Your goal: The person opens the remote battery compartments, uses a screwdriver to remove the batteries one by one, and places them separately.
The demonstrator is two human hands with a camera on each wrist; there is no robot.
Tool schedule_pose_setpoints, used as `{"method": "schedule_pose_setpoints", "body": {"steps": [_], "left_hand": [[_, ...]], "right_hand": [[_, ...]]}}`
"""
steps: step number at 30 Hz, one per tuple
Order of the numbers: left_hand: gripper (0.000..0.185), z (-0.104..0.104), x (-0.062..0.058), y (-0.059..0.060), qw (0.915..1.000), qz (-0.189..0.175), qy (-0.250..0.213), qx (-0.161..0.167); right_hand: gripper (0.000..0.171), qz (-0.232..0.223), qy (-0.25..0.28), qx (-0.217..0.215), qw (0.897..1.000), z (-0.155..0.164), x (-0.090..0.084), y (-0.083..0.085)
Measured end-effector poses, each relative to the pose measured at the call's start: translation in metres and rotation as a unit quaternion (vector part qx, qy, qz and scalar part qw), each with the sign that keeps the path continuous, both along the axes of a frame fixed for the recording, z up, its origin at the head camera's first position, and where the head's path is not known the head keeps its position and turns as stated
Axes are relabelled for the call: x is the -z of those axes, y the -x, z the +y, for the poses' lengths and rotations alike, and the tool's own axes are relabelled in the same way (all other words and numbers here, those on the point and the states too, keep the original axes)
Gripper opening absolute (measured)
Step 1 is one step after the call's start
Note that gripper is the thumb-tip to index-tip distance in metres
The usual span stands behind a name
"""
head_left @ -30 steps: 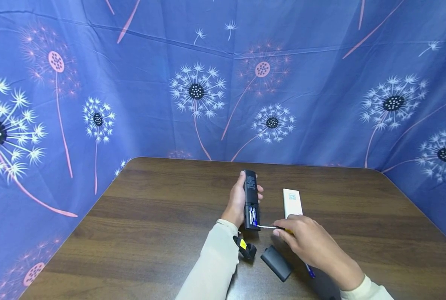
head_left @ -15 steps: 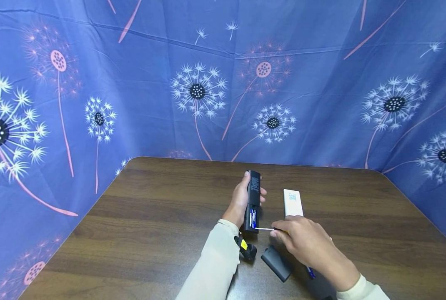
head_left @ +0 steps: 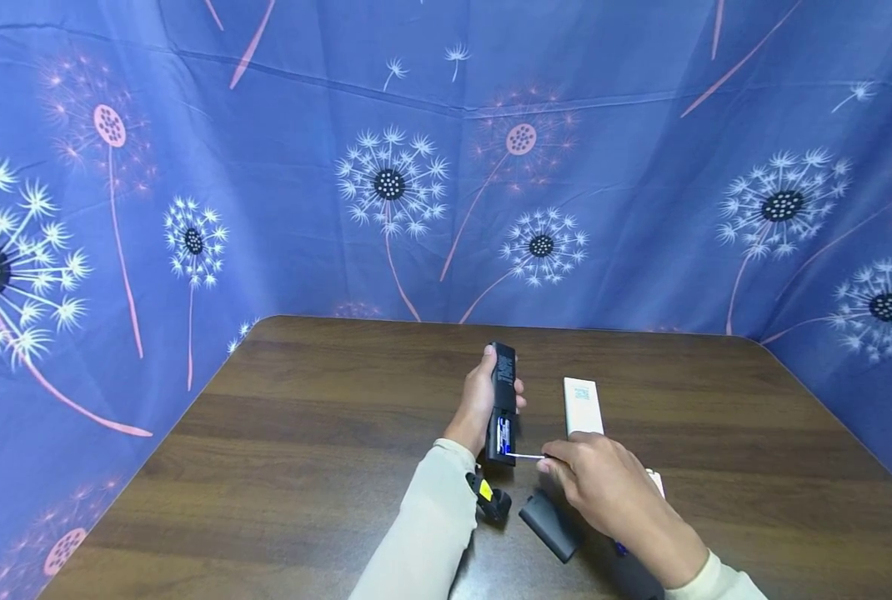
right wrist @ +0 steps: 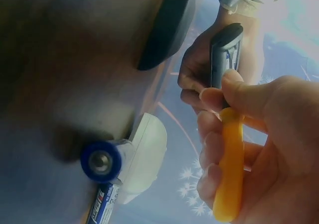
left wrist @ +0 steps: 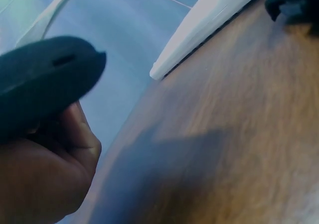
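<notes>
My left hand [head_left: 473,408] grips a black remote control [head_left: 503,375], its back facing up and its battery compartment uncovered. Blue-and-white batteries [head_left: 503,435] lie inside that compartment. In my right hand [head_left: 611,483] is a screwdriver with a yellow handle [right wrist: 230,169]; its thin shaft [head_left: 525,456] reaches leftward, the tip at the compartment's lower end. Whether the tip touches a battery or the remote's wall is too small to tell. A black battery cover [head_left: 549,527] lies on the table below the two hands.
A white flat object [head_left: 583,404] with a printed code lies beyond my right hand. Loose batteries [right wrist: 101,162] sit on the wooden table [head_left: 303,467], mostly hidden by that hand in the head view. A black wrist camera [head_left: 491,497] is strapped to my left wrist.
The remote tilts slightly and comes back, with the screwdriver tip staying at its compartment. My right hand has shifted a little left, and a white thing now shows at its right side.
</notes>
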State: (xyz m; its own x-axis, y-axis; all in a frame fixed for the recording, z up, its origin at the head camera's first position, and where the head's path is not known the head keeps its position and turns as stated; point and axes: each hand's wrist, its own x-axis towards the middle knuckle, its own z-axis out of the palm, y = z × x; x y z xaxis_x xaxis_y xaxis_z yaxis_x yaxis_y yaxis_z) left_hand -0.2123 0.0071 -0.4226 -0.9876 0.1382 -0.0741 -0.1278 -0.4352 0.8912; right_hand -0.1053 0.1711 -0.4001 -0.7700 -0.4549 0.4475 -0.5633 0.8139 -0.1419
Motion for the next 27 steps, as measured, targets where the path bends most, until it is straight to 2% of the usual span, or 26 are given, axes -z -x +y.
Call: {"method": "schedule_pose_setpoints", "body": {"steps": [4, 10, 19, 27], "left_hand": [[0.064, -0.002, 0.0003, 0.0004, 0.9999, -0.013, -0.002, -0.011], [0.062, -0.0043, -0.0026, -0.0002, 0.9996, -0.027, -0.003, -0.008], [0.061, -0.003, -0.0054, -0.0025, 0.9994, -0.03, 0.004, -0.014], [0.061, -0.0049, -0.0053, -0.0037, 0.9994, -0.032, 0.01, -0.011]], "right_hand": [[0.008, 0.014, -0.001, 0.002, 1.0, -0.0013, -0.0005, -0.0007], [0.009, 0.02, -0.006, 0.001, 1.0, -0.0016, -0.0002, -0.0003], [0.01, 0.003, -0.01, 0.004, 1.0, -0.003, -0.0003, -0.0013], [0.01, 0.006, -0.013, 0.007, 1.0, -0.0048, 0.0007, -0.0027]]}}
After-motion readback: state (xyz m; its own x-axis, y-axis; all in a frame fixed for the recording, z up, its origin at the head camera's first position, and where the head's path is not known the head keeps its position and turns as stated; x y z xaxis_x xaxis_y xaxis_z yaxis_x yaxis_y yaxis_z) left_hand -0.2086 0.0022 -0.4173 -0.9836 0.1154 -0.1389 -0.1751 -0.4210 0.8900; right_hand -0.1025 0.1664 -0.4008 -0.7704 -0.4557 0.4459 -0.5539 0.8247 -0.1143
